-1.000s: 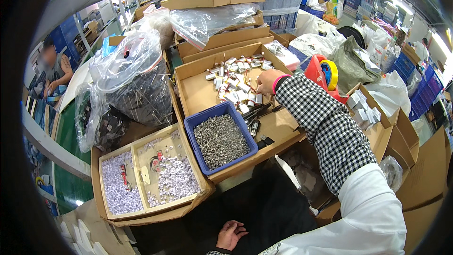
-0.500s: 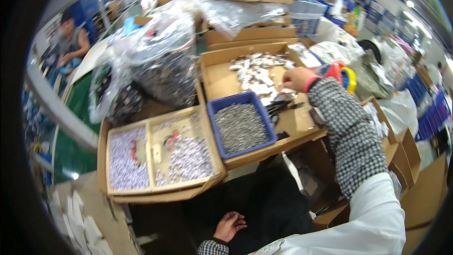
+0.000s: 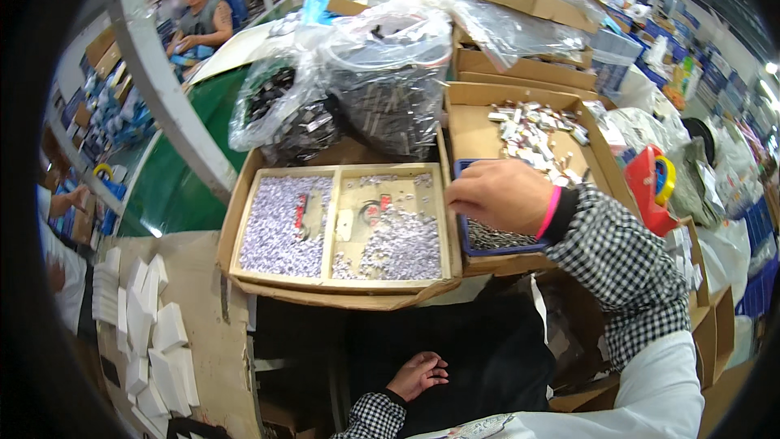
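My right hand point(image 3: 512, 195) hovers over the left part of a blue plastic bin point(image 3: 508, 250), covering much of it. Its fingers are pinched together and point left; whatever they hold, if anything, is hidden. Small thin metal pieces point(image 3: 491, 237) show in the bin below the hand. Just left stands a two-part wooden tray point(image 3: 329, 228) with many tiny pale purple pieces point(image 3: 284, 224) in both compartments. Palm up over my dark lap, my left hand point(image 3: 418, 376) lies with loosely curled, parted fingers and nothing visible in it.
Behind the bin, a cardboard tray point(image 3: 478, 126) holds small white and metallic parts point(image 3: 536, 130). Clear bags of black parts point(image 3: 382, 110) stand behind the wooden tray. At right is a red tape dispenser point(image 3: 646, 187); at lower left, white blocks point(image 3: 158, 333). Another person point(image 3: 199, 21) sits far left.
My right hand has drawn back from the parts in the cardboard tray to above the blue bin. The view has turned left. My left hand stays over my lap.
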Demonstrator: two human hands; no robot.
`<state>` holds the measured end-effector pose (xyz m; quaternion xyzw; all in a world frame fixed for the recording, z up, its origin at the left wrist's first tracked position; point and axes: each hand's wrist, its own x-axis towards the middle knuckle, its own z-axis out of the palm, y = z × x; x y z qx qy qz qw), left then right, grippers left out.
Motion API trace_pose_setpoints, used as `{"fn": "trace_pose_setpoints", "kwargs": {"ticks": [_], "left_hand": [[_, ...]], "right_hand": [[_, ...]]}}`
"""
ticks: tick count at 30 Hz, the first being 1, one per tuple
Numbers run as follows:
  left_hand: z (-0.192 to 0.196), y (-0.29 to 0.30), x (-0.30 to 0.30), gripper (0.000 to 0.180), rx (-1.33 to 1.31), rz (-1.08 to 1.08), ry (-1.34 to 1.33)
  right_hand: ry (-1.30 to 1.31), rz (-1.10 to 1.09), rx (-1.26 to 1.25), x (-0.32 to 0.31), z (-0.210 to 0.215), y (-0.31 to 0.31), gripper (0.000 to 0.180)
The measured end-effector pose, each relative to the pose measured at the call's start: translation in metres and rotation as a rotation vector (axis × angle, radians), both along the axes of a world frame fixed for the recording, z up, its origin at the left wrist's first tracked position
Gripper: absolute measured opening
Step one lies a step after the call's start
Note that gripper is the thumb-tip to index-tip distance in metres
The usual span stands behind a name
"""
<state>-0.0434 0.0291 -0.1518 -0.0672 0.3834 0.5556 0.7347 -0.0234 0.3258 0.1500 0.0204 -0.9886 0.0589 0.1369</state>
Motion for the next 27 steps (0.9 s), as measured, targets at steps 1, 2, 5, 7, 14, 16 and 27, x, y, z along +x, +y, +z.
{"fn": "trace_pose_setpoints", "kwargs": {"ticks": [1, 2, 5, 7, 14, 16, 27], "left_hand": [[0.001, -0.001, 0.000, 0.014, -0.016, 0.016, -0.004], [0.000, -0.002, 0.000, 0.012, -0.017, 0.026, -0.014], [-0.002, -0.003, -0.001, 0.014, 0.003, 0.027, 0.000], [-0.003, -0.004, -0.001, 0.014, 0.053, 0.048, 0.011], [0.000, -0.002, 0.000, 0.013, 0.038, 0.020, 0.021], [0.000, 0.000, 0.001, 0.012, 0.072, 0.003, 0.026], [-0.002, 0.024, 0.007, 0.011, 0.056, -0.195, 0.196]], "right_hand": [[0.006, 0.058, 0.032, 0.000, -0.002, -0.007, 0.012], [-0.038, 0.087, 0.070, 0.002, -0.004, -0.013, 0.013], [0.124, 0.141, -0.086, 0.024, -0.016, -0.038, 0.014], [0.252, 0.061, -0.149, 0.040, -0.023, -0.050, 0.010], [0.380, -0.346, -0.633, 0.117, -0.062, -0.086, 0.011], [0.360, -0.411, -0.895, 0.141, -0.096, -0.105, 0.013], [-0.161, -1.577, -0.767, 0.365, -0.271, -0.241, 0.024]]}}
